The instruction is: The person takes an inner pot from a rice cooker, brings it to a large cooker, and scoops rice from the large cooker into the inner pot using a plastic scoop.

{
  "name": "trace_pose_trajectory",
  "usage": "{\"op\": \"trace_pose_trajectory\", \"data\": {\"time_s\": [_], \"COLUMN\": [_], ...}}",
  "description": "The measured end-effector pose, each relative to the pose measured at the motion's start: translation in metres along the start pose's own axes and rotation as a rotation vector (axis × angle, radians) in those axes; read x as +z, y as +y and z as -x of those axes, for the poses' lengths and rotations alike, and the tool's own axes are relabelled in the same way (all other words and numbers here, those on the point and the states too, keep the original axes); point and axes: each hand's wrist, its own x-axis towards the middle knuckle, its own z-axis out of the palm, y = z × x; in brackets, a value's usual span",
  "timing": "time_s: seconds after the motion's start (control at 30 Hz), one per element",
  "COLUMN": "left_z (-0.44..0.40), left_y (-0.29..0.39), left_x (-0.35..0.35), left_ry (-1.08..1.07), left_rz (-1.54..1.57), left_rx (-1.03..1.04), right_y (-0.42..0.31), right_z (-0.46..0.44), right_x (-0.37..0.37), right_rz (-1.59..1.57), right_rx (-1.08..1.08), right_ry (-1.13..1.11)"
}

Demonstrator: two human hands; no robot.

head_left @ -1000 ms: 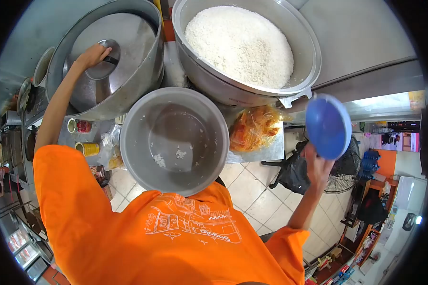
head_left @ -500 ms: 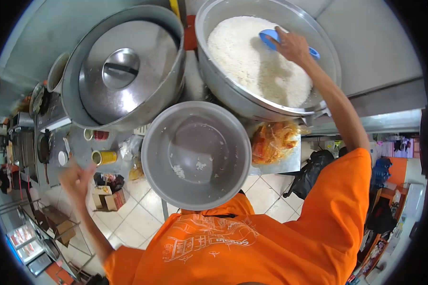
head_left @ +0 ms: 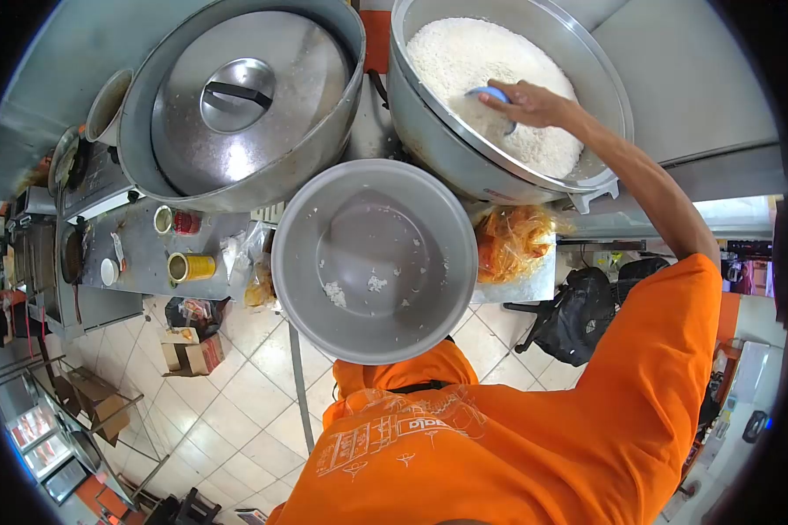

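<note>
Right grip (head_left: 527,103) is closed on a blue bowl (head_left: 488,91), fingers over its rim, the bowl tilted into white rice (head_left: 477,48) at the upper right of the frame. Loose and grainy, the rice fills much of a deep, round metal pot (head_left: 438,149) with a thick pale rim. The left grip is out of the frame, so I cannot tell its state.

At the centre is a smooth grey tub (head_left: 368,249), its base and sides dotted with small rice clumps. A wide, scuffed metal pot (head_left: 302,178) at the upper left holds a shiny, round lid (head_left: 280,70) with a black handle (head_left: 239,93).

Left of centre, the dull metal bench (head_left: 153,267) carries a yellow can (head_left: 197,266) and a red can (head_left: 186,222), both lying on their sides. Right of the tub sits a crinkled clear bag (head_left: 515,243) with orange contents.

Pale square floor tiles (head_left: 236,429) spread below, with an open cardboard box (head_left: 193,354) at the lower left and a black bag (head_left: 578,319) at the right.
</note>
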Motion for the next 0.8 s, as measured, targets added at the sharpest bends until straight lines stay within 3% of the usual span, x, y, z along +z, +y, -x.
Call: {"op": "trace_pose_trajectory", "data": {"time_s": [0.13, 0.27, 0.37, 0.53, 0.63, 0.7, 0.8], "left_z": [-0.013, -0.023, -0.024, -0.025, -0.027, -0.033, -0.05], "left_y": [0.008, 0.016, 0.018, 0.012, 0.005, 0.005, 0.011], "left_x": [-0.013, -0.024, -0.026, -0.023, -0.02, -0.018, -0.022], "left_ry": [-0.005, -0.003, 0.0, 0.008, 0.003, -0.006, -0.024], "left_rz": [0.006, 0.009, 0.022, 0.035, 0.04, 0.047, 0.045], "left_rx": [0.037, 0.068, 0.066, 0.059, 0.071, 0.092, 0.157], "right_y": [-0.051, -0.05, -0.039, -0.05, -0.118, -0.164, -0.209], "right_z": [0.033, 0.048, 0.069, 0.121, 0.156, 0.163, 0.151], "right_x": [0.005, 0.007, -0.007, -0.05, -0.039, -0.01, 0.064], "right_rz": [0.001, -0.067, -0.35, -0.648, -0.869, -0.908, -0.717], "right_rx": [-0.04, 0.05, 0.365, 0.269, 0.08, -0.058, -0.112], "right_ry": [-0.095, -0.098, -0.041, 0.164, 0.476, 0.471, 0.26]}}
